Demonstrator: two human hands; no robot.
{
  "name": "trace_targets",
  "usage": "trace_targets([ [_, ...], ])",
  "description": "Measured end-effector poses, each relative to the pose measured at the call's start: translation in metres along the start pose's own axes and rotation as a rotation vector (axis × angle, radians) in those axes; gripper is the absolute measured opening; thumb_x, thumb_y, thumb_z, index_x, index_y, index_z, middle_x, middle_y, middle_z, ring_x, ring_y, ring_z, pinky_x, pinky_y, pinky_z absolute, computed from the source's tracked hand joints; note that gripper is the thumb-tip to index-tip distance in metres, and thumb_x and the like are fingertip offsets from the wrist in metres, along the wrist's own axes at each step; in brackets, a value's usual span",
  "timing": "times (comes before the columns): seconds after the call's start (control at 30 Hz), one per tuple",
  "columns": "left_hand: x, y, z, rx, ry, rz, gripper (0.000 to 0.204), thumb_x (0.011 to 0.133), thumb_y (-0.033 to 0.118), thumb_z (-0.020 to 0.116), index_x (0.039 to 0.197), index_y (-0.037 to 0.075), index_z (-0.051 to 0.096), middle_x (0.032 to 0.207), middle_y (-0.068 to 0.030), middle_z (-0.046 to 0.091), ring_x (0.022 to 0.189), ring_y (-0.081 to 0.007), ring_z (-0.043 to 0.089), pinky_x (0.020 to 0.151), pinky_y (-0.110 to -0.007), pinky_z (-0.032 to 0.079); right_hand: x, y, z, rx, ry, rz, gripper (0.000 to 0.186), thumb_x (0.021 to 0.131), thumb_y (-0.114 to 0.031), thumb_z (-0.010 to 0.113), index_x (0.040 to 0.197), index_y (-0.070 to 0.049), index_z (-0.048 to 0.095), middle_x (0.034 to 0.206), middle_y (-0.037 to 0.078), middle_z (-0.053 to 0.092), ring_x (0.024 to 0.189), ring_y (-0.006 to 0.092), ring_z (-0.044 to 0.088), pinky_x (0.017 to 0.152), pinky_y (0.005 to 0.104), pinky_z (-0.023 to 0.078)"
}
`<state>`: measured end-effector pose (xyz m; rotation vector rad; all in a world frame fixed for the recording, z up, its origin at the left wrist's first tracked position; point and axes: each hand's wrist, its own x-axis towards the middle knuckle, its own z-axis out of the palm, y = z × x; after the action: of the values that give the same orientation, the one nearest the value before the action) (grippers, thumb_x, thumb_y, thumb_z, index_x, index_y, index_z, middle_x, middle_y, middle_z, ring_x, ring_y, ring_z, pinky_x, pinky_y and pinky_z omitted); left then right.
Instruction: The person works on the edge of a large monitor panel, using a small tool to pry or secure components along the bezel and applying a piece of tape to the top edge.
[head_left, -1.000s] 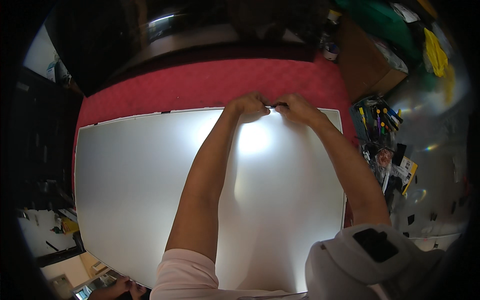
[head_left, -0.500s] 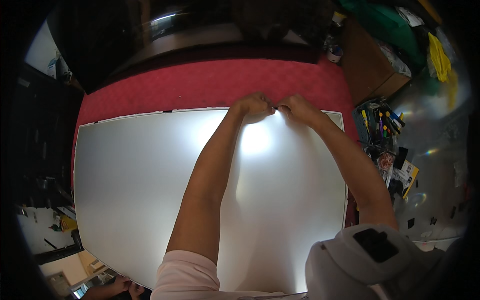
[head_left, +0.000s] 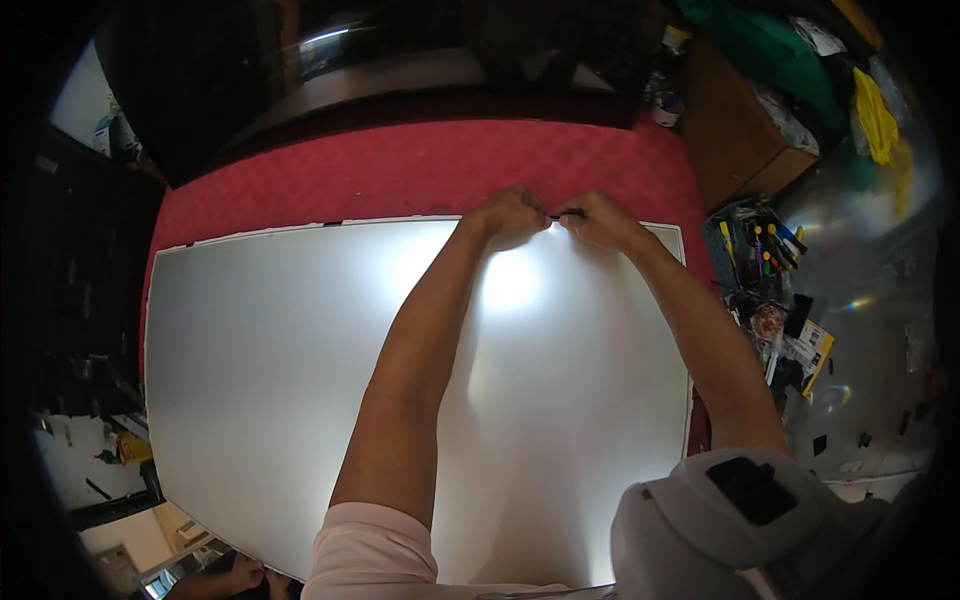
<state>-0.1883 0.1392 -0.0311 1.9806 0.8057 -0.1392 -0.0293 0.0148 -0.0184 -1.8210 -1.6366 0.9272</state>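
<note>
A large, flat white panel (head_left: 280, 350) with a bright sheen lies in front of me, my forearms stretched across it. At its far edge, right of the middle, my left hand (head_left: 512, 214) and my right hand (head_left: 602, 224) are closed with fingertips nearly meeting. Between them shows a small black strip (head_left: 568, 214), pinched at the panel's rim; the fingers partly hide it. Other short black pieces, such as one dark tab (head_left: 334, 223), sit along the same edge to the left.
Red padded cloth (head_left: 400, 165) lies under the panel. A glossy black screen (head_left: 400, 60) stands beyond. To the right are a cardboard box (head_left: 745, 130) and a tray of screwdrivers and tools (head_left: 740, 265). Another person's hands (head_left: 245, 573) touch the panel's near left edge.
More of the black strip shows between my fingertips, and my right fingers have shifted slightly along it. The other person's hands have shifted slightly at the near left edge.
</note>
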Motion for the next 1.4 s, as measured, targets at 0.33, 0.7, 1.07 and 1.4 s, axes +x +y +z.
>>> trace_targets([
  [0.33,-0.017,0.009,0.002,0.002,0.062,-0.022,0.039,0.073,0.027,0.067,0.104,0.004,0.071,0.105,-0.019,0.068,0.1,-0.0272,0.064,0.089,-0.036,0.047,0.004,0.004,0.003,0.055,-0.025,-0.003,0.017,0.088,-0.006,0.06,0.1,0.003,0.068,0.09,0.012,0.07,0.081,0.0182,0.063,0.076,0.0329,0.049],
  [0.7,-0.017,0.029,0.006,0.087,-0.025,-0.092,0.044,0.081,0.026,0.064,0.117,0.001,0.063,0.116,-0.0192,0.063,0.105,-0.0286,0.061,0.091,-0.038,0.047,-0.04,-0.004,-0.004,-0.343,0.386,0.089,0.03,0.081,-0.016,0.07,0.107,0.0,0.065,0.108,0.017,0.065,0.103,0.031,0.059,0.092,0.0395,0.044],
  [1.07,0.004,0.032,0.008,0.085,-0.041,-0.059,0.04,0.081,0.035,0.07,0.101,0.0,0.068,0.097,-0.0156,0.068,0.094,-0.026,0.062,0.084,-0.037,0.047,-0.208,0.091,-0.007,0.731,0.592,0.701,0.042,0.091,-0.02,0.06,0.123,0.006,0.053,0.111,0.014,0.064,0.1,0.023,0.06,0.091,0.0347,0.045],
  [1.4,0.004,0.046,0.014,0.245,-0.02,0.024,0.029,0.083,0.028,0.069,0.095,0.001,0.071,0.087,-0.0141,0.07,0.08,-0.0216,0.063,0.077,-0.035,0.048,-0.22,0.094,0.014,0.789,0.653,0.505,0.034,0.09,-0.017,0.06,0.115,0.006,0.061,0.1,0.009,0.066,0.092,0.0152,0.059,0.085,0.0277,0.044],
])
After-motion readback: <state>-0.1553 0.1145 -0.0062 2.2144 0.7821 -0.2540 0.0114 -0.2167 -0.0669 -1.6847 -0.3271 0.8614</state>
